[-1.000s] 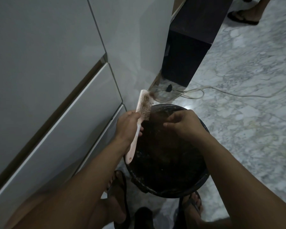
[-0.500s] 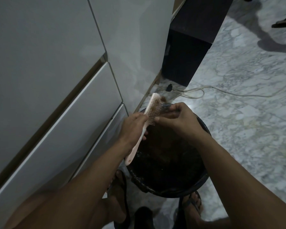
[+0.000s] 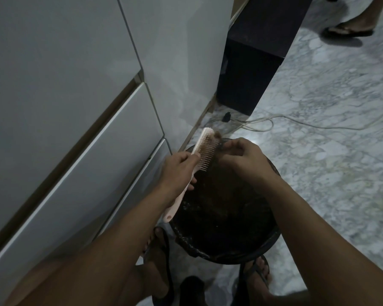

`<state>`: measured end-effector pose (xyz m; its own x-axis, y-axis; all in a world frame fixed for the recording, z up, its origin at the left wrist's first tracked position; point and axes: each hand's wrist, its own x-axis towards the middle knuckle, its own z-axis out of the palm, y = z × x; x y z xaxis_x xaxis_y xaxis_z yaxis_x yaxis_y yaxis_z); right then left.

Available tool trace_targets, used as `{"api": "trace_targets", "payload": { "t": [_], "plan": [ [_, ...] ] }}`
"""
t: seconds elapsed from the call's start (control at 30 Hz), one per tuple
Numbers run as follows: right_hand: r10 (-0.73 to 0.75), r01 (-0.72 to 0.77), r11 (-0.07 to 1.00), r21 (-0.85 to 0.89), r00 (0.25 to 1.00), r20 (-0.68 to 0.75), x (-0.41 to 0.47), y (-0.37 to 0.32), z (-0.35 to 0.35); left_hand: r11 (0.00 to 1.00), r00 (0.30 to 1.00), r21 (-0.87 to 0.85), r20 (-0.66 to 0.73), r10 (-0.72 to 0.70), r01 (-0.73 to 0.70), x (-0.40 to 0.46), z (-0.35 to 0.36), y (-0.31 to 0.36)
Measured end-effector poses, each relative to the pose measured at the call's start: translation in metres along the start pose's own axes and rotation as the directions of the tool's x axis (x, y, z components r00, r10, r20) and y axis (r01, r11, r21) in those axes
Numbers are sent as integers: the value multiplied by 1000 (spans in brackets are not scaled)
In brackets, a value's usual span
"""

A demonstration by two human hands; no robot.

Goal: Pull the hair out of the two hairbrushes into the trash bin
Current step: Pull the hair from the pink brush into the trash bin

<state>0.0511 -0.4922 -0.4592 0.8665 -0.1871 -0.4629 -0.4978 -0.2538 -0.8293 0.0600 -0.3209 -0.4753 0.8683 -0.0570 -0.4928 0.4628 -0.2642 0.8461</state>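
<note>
My left hand [image 3: 179, 168] grips the handle of a pale pink hairbrush [image 3: 205, 146], held tilted over the far left rim of the black trash bin [image 3: 228, 250], bristles facing right. A tuft of brown hair [image 3: 217, 137] clings to the bristles near the brush tip. My right hand [image 3: 241, 156] is at the bristles, fingertips pinched on the hair by the brush head. Only one hairbrush is in view.
White cabinet drawers [image 3: 82, 151] stand close on the left. A dark cabinet [image 3: 252, 69] stands behind the bin, with white cables [image 3: 274, 120] lying on the marble floor. My sandalled feet [image 3: 255, 270] flank the bin. Another person's foot [image 3: 349, 27] is at the top right.
My right hand rose from over the bin to the brush head and pinched the hair. The brush tilted slightly right. The other person's foot moved across the top right.
</note>
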Motion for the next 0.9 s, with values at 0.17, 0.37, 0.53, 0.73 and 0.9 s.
{"api": "trace_targets", "payload": {
  "t": [0.17,0.37,0.53,0.73,0.9],
  "plan": [
    [-39,41,999,22,995,-90,0,0,1,994,999,110,45,-23,18,0,0,-3],
    [-152,122,982,-145,964,-219,7,8,-2,992,999,125,29,-19,15,-2,0,-6],
    [-96,68,994,-86,917,-388,12,6,-14,995,998,82,-32,-60,62,-1,-3,-3],
    [-27,30,999,38,996,-89,2,2,-4,996,996,54,44,-77,75,-1,-1,4],
    [-77,78,996,-31,996,33,2,7,3,998,994,29,82,-66,63,-5,-1,6]
  ]
}}
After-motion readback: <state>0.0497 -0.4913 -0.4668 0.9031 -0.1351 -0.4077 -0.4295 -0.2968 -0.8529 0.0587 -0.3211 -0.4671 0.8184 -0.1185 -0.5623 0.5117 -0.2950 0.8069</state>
